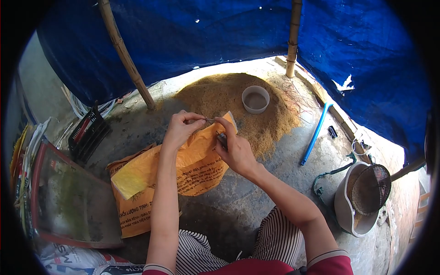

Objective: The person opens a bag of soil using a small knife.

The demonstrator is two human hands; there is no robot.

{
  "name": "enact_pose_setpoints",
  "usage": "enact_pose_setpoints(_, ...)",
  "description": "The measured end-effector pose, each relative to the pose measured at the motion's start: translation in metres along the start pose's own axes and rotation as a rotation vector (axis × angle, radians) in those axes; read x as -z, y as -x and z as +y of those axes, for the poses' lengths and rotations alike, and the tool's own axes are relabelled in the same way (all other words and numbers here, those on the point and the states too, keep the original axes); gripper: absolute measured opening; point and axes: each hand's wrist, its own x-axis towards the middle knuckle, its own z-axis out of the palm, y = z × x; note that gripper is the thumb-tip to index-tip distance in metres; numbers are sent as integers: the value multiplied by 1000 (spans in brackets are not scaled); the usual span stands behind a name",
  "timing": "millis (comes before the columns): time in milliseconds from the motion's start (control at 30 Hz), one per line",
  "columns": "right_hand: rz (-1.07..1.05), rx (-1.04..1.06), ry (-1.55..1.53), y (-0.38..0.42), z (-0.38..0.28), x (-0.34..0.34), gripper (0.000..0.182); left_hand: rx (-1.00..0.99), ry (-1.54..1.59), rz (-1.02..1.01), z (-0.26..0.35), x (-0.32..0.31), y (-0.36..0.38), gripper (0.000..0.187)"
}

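Both my hands meet above an orange printed sack (192, 169), near its upper edge. My left hand (182, 129) is closed in a pinch on a thin strand (210, 120) that spans the small gap to my right hand. My right hand (233, 149) pinches the strand's other end between thumb side and index finger. A small dark tool (222, 139) lies in its curled fingers, mostly hidden, so its kind is unclear. The sack lies slanted on the floor, its yellow part folded over toward the lower left.
Behind the sack, a brown grainy pile (206, 94) holds a translucent tub (255, 100). At right are a blue tool (316, 134), a white bucket (343, 201) and a round sieve (371, 189). A black basket (89, 133) and red-edged panel (78, 197) stand left, bamboo poles (123, 52) behind.
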Motion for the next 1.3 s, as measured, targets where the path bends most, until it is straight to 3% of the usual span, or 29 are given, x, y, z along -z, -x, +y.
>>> enact_pose_setpoints(267,-2,-9,-5,0,0,0,58,111,66,54,7,3,2,15)
enact_pose_setpoints(500,-7,-58,-113,-2,-3,1,55,7,191,21,6,10,5,16)
enact_pose_setpoints(567,-11,-63,-159,-3,-5,1,54,-97,67,-91,8,14,6,19)
enact_pose_setpoints(700,-7,-76,-231,-5,-10,2,54,-158,-144,-90,19,15,12,24)
enact_pose_setpoints(767,-15,-84,-227,-5,-11,2,54,97,-78,-61,20,15,11,23)
enact_pose_setpoints(867,-22,-91,-216,-5,-11,3,54,80,141,0,6,13,7,21)
enact_pose_setpoints(1000,-20,-53,-162,-3,-11,3,56,-31,148,27,5,16,8,27)
enact_pose_setpoints(1167,-9,-35,-124,-3,-8,-1,57,-69,-202,88,21,12,13,16)
enact_pose_setpoints(1300,-19,-54,-96,-3,-9,0,53,-103,-241,142,24,9,12,14)
